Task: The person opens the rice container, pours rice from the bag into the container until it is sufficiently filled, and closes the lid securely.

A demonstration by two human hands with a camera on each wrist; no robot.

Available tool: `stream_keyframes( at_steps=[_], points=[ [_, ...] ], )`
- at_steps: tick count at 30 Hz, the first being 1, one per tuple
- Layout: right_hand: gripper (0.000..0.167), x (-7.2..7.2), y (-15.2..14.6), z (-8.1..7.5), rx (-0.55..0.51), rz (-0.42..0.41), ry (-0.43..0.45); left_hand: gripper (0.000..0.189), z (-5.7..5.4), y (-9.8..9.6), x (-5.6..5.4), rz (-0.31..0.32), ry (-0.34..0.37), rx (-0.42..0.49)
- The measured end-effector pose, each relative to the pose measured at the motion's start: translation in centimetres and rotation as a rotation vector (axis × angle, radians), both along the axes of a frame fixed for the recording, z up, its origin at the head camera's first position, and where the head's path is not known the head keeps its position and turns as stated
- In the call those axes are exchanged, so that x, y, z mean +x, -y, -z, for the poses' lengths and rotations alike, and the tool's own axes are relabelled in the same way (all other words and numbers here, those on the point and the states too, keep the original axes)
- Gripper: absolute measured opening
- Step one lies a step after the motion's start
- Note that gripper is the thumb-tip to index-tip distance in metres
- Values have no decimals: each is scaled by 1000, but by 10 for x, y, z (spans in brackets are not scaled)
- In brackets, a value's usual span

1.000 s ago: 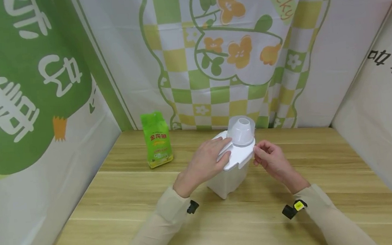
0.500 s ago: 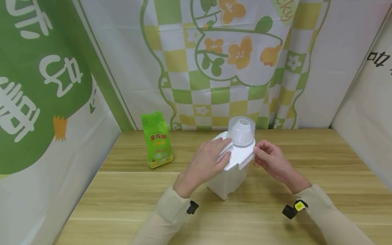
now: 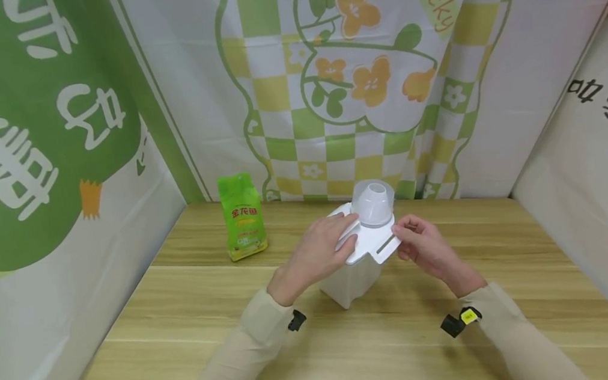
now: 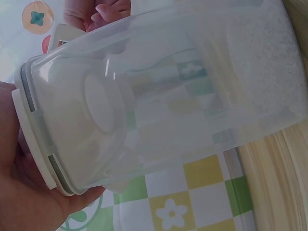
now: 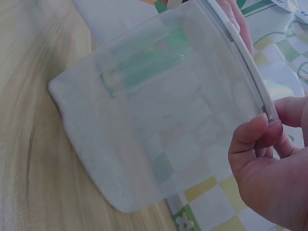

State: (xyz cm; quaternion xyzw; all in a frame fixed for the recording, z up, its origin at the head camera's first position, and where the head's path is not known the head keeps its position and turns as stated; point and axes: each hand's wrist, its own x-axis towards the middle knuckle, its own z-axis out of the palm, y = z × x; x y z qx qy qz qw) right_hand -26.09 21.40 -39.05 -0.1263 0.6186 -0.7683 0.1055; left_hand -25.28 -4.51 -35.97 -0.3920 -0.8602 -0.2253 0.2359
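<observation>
On the table stands a translucent storage container (image 3: 349, 284) with white grains (image 4: 267, 62) in its bottom. Its white lid (image 3: 364, 242) carries a clear round cap (image 3: 373, 203) with a white inner piece. My left hand (image 3: 317, 250) holds the lid from the left, fingers on top and thumb along the near edge. At the lid's right side, my right hand (image 3: 424, 247) pinches a slotted white latch flap (image 3: 388, 248) between thumb and fingers. That flap sticks outward. In the right wrist view the right fingertips (image 5: 260, 126) sit at the lid's rim.
A green printed bag (image 3: 244, 219) stands upright at the back left of the wooden table (image 3: 187, 345). Behind it hangs a checked curtain (image 3: 311, 147). Printed cloth walls rise on both sides.
The right latch flap has swung up and outward from the container's side, and its slot now shows. My right hand shifted slightly with it; the left hand stays on the lid.
</observation>
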Motion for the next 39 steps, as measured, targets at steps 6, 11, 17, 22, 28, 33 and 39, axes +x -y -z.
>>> stream_keyframes(
  at_steps=[6,11,17,22,28,33,39],
  points=[
    [10,2,1,-11,56,19,36,39,0,0,-1,8,-10,-1],
    [11,2,-2,-13,95,18,55,39,-4,1,-1,37,0,-5],
    [10,2,-8,-8,124,-21,50,36,-13,3,2,15,94,-32],
    [10,3,-12,-6,147,-60,11,27,-18,5,3,-41,120,-69],
    [12,8,-15,-7,152,-115,-32,33,-20,9,5,-72,108,-91],
    [17,15,-15,-7,143,-178,-67,32,-25,12,7,-99,74,-132],
    [17,23,-12,-6,120,-257,-79,28,-29,14,8,-124,78,-188]
  ],
)
